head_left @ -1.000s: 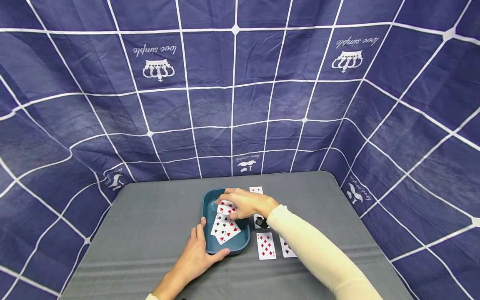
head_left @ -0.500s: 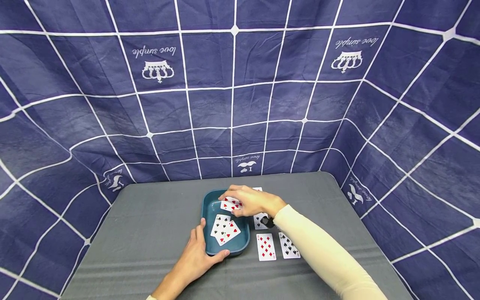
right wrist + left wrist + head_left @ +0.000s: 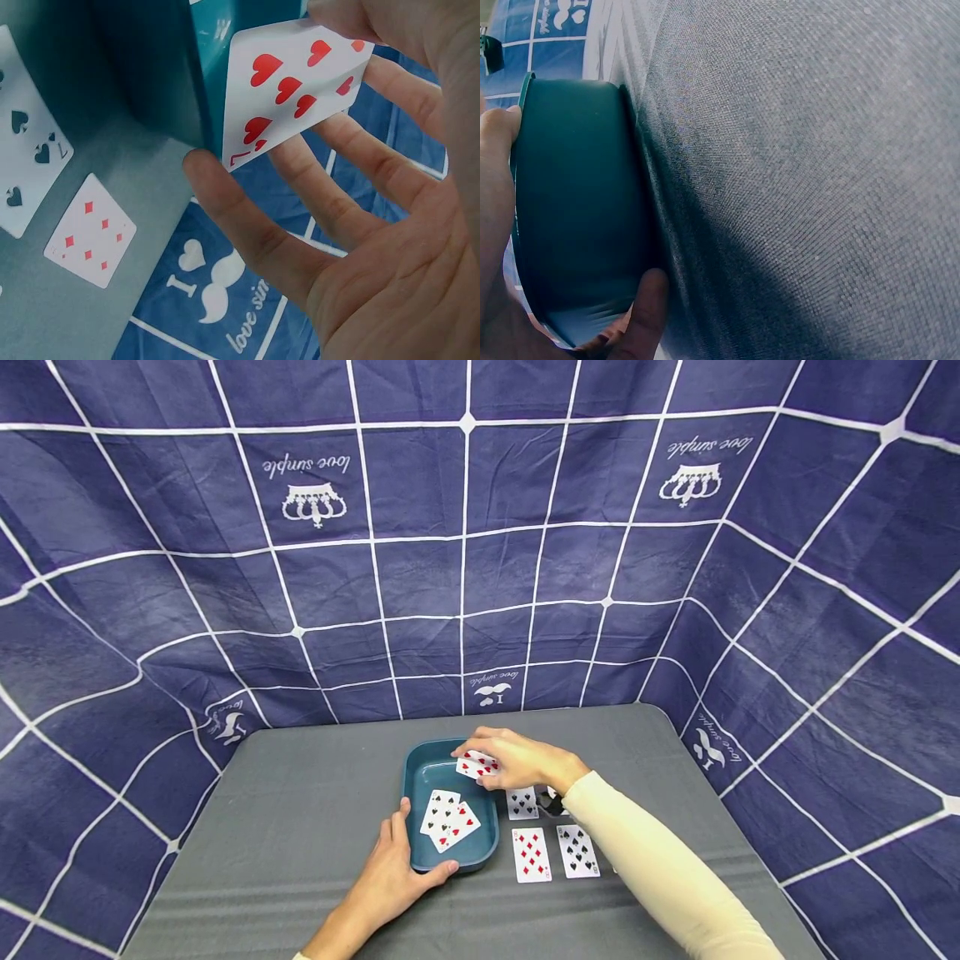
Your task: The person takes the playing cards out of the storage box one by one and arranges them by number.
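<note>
Fingers [image 3: 379,165] of the right hand [image 3: 521,758] gripped a seven of hearts [image 3: 285,94] near its edges, thumb on one side and fingertips opposite, at the far right corner of the teal tray [image 3: 480,845]. The left hand [image 3: 393,864] held the tray's near left corner on the table [image 3: 300,802]. A spade card [image 3: 440,810] and another heart card [image 3: 459,829] overlapped inside.

Such a hold looked precarious: if the thumb slackened, the seven would probably drop, and a corner snagging on the rim might have bent it or twisted it loose. The cream sleeve [image 3: 652,868] passed close above the cards to the right and could have dragged them askew. Too firm a left-hand push might have skidded the tray into the diamond card [image 3: 532,855] beside it.

White lettering on the blue cloth [image 3: 420,477] read "love simple", upside down in the head view, with crown motifs; elsewhere an "I" accompanied a heart and a moustache. The diamond card's index was too small to confirm.
</note>
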`<state>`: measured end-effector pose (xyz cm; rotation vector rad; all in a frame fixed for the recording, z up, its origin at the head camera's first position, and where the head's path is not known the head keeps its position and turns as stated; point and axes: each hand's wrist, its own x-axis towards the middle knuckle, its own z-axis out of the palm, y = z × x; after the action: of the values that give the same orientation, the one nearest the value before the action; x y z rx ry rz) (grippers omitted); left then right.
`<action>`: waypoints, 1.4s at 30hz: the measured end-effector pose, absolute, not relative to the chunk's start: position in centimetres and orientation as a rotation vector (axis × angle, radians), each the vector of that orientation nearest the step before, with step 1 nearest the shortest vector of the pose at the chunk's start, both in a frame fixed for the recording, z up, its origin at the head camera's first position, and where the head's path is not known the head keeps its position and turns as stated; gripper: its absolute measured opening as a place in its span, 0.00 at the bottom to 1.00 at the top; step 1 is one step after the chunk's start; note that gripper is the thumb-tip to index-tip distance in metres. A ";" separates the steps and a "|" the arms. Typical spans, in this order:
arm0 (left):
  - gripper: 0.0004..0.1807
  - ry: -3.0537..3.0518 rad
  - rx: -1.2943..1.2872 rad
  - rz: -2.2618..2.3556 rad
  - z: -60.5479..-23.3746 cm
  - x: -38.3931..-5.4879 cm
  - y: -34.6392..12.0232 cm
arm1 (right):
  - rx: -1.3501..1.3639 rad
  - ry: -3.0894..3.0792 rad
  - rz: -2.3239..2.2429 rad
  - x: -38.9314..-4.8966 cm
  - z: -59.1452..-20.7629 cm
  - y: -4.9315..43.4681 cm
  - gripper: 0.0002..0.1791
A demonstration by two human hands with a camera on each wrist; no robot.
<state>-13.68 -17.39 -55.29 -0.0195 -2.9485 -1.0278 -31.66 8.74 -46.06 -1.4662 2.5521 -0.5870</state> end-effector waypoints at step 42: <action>0.80 -2.929 -0.020 -1.018 -55.5 -13.6 -17.3 | -1.309 2.725 -0.710 -31.7 -49.6 17.7 0.49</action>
<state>-13.58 -17.32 -55.52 -0.0198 -2.9292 -1.0182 -31.74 17.68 -49.61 -1.3089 2.7249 -0.7097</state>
